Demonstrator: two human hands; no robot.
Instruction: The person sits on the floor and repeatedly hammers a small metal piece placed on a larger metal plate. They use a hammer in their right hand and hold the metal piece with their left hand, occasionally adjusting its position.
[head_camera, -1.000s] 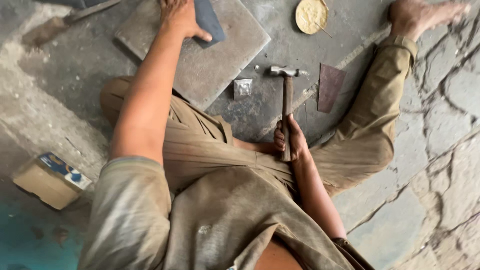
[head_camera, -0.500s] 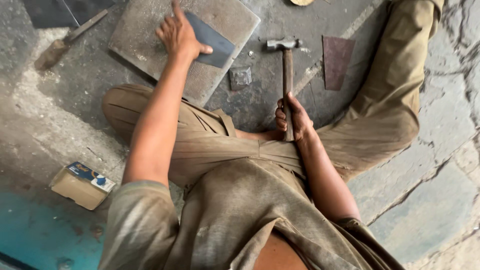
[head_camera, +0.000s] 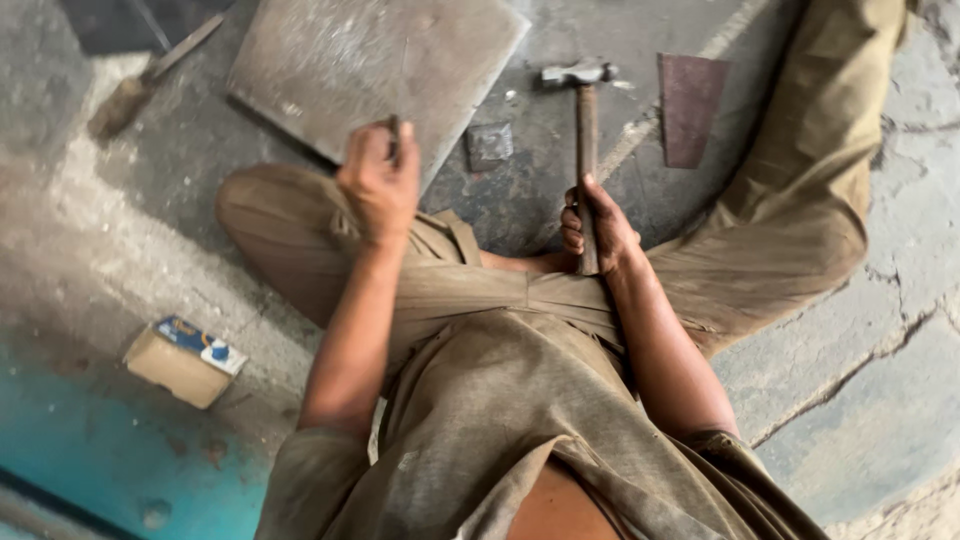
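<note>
Head view | right hand (head_camera: 598, 226) grips hammer (head_camera: 584, 140) | left hand (head_camera: 380, 180) raised beside slab (head_camera: 370, 70)

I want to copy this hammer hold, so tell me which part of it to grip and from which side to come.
Grip the hammer low on its wooden handle, as the right hand does, coming from the end nearest the body. The metal head points away over the floor, so the near end is the free one, and holding it far from the head probably gives more swing.

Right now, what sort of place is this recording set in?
Probably a small floor-level metal workshop: the right hand grips a hammer over a cracked concrete floor, beside a flat metal slab and a rusty sheet offcut.
</note>
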